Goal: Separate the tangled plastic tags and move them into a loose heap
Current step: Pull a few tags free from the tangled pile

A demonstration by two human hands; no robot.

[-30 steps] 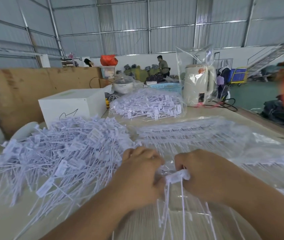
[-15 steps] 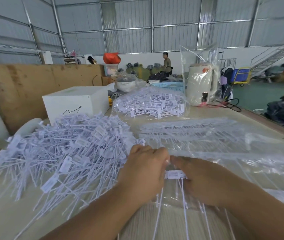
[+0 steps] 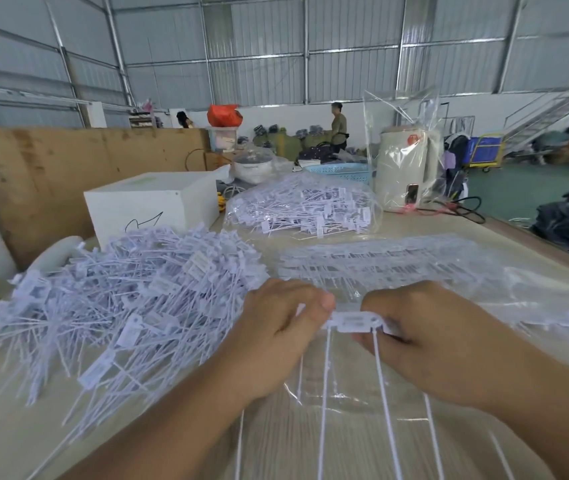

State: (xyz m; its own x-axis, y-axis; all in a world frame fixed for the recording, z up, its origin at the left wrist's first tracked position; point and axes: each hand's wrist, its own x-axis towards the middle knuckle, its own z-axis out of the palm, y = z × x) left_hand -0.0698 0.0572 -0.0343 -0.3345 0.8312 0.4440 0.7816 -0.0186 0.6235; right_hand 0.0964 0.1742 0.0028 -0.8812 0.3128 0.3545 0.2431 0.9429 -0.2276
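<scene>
Since a moment ago both hands have drawn apart, baring a strip of joined tags [image 3: 354, 322] between them. From the head view, the left hand [image 3: 281, 336] and right hand [image 3: 425, 341] each have a closed grip pinching the strip's ends; its heads run left-right, thin tails trailing toward the person, above the surface [image 3: 16, 438], beside the loose heap [image 3: 120, 292].

Both hands [image 3: 286, 336] [image 3: 425, 344] pinching joined white tags [image 3: 354, 322] beside loose heap [image 3: 130, 296]
</scene>
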